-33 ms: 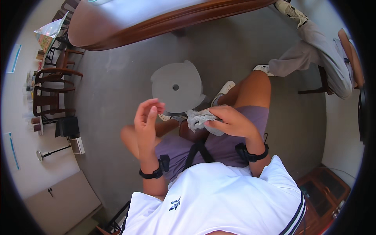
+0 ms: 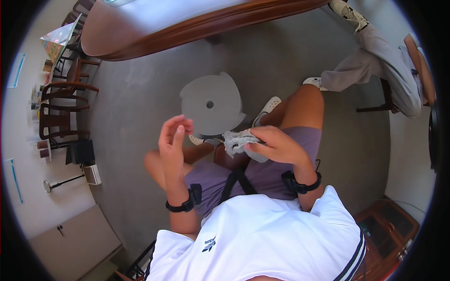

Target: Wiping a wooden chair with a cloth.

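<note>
My right hand point(image 2: 276, 146) grips a crumpled grey-white wad point(image 2: 239, 143) over my lap, thumb on the near side. It looks like thin plastic or cloth; I cannot tell which. Its frayed, hollow-looking end points left. Raised a little to the left, my left hand point(image 2: 173, 140) holds nothing. Its fingers curve loosely and the thumb stands apart from them. A gap separates this hand from the wad. Beyond both hands is a flat grey round piece point(image 2: 211, 105) with a hole in its middle, like a stool top.
A glossy brown wooden table point(image 2: 187, 40) spans the far side. Dark wooden chairs point(image 2: 65, 110) line the left wall. Another person's legs in grey trousers point(image 2: 356, 65) reach in from the right. A wooden cabinet with glass doors point(image 2: 386, 229) stands at the lower right.
My left hand has shifted very slightly left and up. The right hand and the wad look the same.
</note>
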The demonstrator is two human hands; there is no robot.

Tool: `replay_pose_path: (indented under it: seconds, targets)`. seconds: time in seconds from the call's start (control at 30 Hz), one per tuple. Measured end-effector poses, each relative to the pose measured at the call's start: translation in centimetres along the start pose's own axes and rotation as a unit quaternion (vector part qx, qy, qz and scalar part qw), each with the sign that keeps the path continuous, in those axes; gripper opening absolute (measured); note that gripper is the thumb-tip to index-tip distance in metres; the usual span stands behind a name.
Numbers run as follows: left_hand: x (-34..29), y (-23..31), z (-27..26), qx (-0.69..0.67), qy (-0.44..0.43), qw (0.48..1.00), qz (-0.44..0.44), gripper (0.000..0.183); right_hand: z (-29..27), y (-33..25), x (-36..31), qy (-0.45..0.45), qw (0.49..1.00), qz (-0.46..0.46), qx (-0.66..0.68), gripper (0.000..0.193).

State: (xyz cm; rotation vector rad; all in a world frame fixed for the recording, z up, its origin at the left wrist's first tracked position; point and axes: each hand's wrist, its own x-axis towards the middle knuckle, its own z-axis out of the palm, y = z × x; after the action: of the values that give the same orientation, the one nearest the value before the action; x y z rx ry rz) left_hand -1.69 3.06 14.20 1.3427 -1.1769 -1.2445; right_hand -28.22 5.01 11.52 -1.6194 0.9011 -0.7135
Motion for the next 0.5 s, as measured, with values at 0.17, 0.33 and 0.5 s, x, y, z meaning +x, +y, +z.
replay_pose_path:
  seconds: [0.17,0.33,0.5]
  targets:
    - [5.1,-6.6,-2.7,0.015,0.119,0.992,-0.038,0.042,0.0,0.7,0.2,0.041,0.998,0.037,-0.015,0.031]
    - [10.2,-16.0,-5.8,0.007,0.14,0.976,-0.166,0.078,0.2,1.5,0.3,0.092,0.992,0.073,0.044,0.034]
    - [13.8,-21.5,-6.8,-0.026,0.072,0.952,-0.296,0.082,-0.2,2.4,0.4,0.131,0.985,0.091,0.064,0.037]
